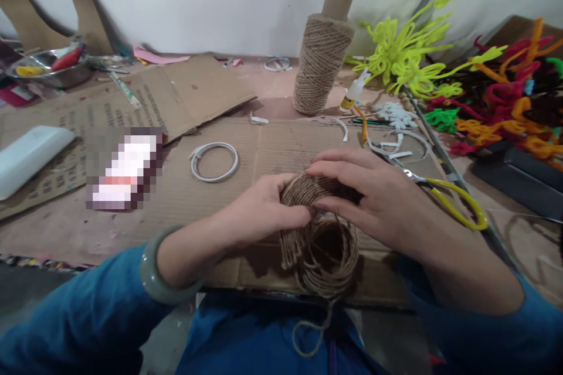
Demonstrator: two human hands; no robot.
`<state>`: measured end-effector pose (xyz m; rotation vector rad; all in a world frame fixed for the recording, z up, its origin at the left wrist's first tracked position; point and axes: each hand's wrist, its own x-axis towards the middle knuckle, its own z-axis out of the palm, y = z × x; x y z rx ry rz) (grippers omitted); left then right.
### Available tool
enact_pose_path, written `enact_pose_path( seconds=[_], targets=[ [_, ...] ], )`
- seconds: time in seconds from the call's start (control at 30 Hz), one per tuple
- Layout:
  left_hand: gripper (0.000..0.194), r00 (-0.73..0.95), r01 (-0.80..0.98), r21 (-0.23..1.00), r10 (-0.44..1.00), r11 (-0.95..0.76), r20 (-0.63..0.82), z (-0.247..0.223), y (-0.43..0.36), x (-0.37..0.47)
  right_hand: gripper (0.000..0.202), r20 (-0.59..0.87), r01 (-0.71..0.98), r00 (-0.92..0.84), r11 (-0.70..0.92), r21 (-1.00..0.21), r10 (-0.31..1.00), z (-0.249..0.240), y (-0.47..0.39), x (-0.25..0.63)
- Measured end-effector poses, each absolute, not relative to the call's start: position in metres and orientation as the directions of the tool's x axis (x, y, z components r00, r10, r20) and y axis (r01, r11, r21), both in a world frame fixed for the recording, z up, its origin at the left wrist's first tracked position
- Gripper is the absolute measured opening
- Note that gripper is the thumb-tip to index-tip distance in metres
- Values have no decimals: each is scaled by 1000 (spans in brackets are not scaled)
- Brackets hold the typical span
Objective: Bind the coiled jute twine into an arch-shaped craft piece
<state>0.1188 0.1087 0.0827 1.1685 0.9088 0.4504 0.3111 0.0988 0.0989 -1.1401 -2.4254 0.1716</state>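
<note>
Between my two hands is a curved piece of brown twine laid in close rows (314, 190). My left hand (268, 205) grips its left side, thumb across the front and fingers behind. My right hand (365, 193) pinches the upper right part, with fingers over the top and thumb below. Just under it hangs a loose coil of twine (332, 261), and a free end loops down over the table edge onto my blue clothing. Whether the coil joins the row-laid piece is hidden behind my thumbs. A corrugated cardboard sheet (259, 158) lies beneath.
A twine spool (323, 58) stands at the back beside a small glue bottle (354, 91). Yellow-handled scissors (457, 202) lie near my right wrist. A white ring coil (214, 162), a blurred-out phone-like object (125, 170) and a white case (33, 155) lie left. Bright fuzzy-wire flowers (404, 53) fill the right.
</note>
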Motion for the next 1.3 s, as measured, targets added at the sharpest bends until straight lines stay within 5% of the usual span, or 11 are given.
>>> enact_pose_path(
  seconds=[0.13,0.3,0.57,0.67,0.83,1.1,1.3],
  targets=[
    [11,543,74,928,765,366,-345,85,109,121,26,463,702,-508,660,-267,727,99,99,312],
    [16,391,-126,941,888,314,-244,88,115,119,8,725,736,-212,595,-323,655,99,96,319],
    [18,276,-216,954,950,207,-143,83,118,113,20,624,786,-280,547,-287,730,69,107,316],
    [19,292,-227,950,945,216,-146,81,117,114,29,537,751,-299,542,-377,789,64,109,311],
    [23,284,-158,962,944,221,-170,80,116,116,14,451,652,-311,533,-539,837,73,104,305],
    [17,304,-56,979,937,198,-172,84,112,118,16,645,758,-378,622,-197,664,86,95,306],
    [16,323,-36,969,920,245,-221,87,109,121,12,667,789,-405,608,-91,625,84,95,309]
  ],
)
